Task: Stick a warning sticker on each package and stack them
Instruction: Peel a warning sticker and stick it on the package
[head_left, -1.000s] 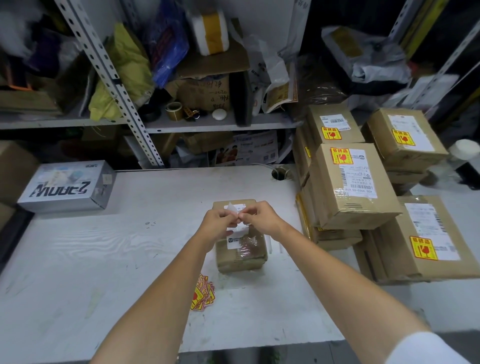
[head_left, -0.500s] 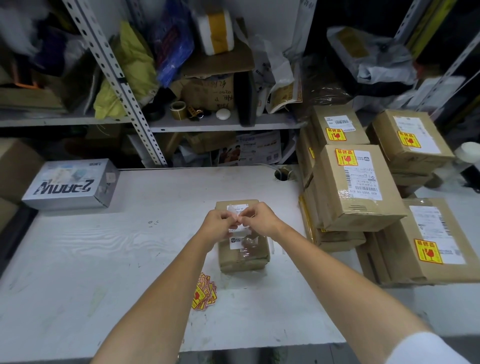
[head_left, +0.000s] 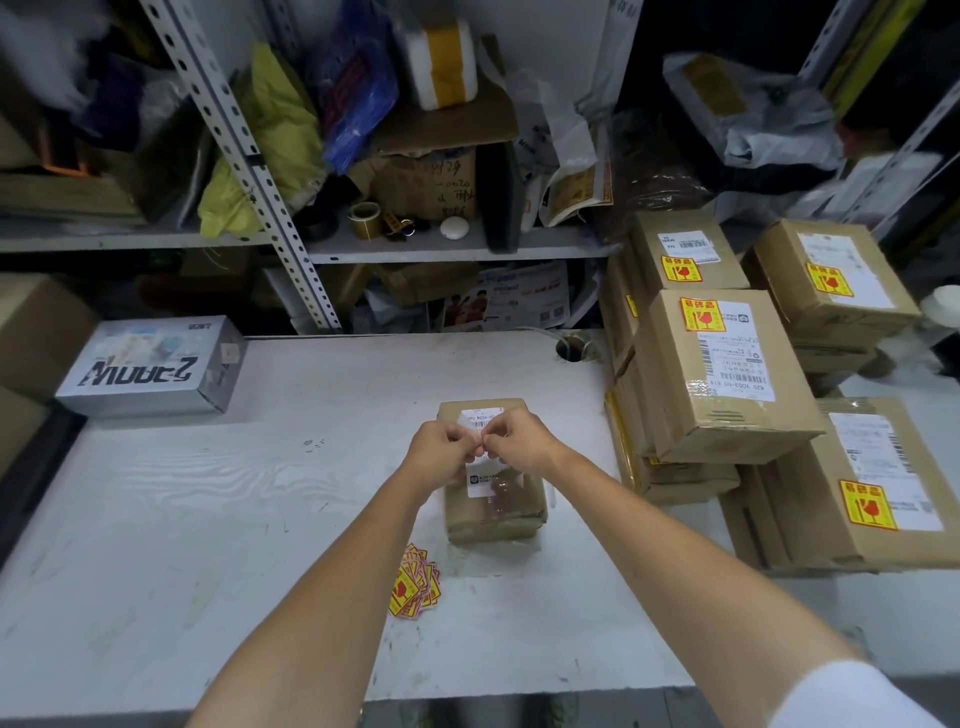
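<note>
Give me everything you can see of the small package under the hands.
The small package is a brown box, seemingly cardboard, wrapped in glossy clear tape, lying flat on the white table, long side running away from the camera. A white shipping label with barcode runs along its top. No yellow warning sticker shows on it. The left hand and right hand meet above its far half, fingertips pinched together; whether they touch it is unclear. Loose stickers lie apart, nearer the camera.

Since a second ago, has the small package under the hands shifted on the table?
No. The small package keeps the same spacing from the cable hole and the sticker pile on the table; only the view has drifted slightly.
</note>
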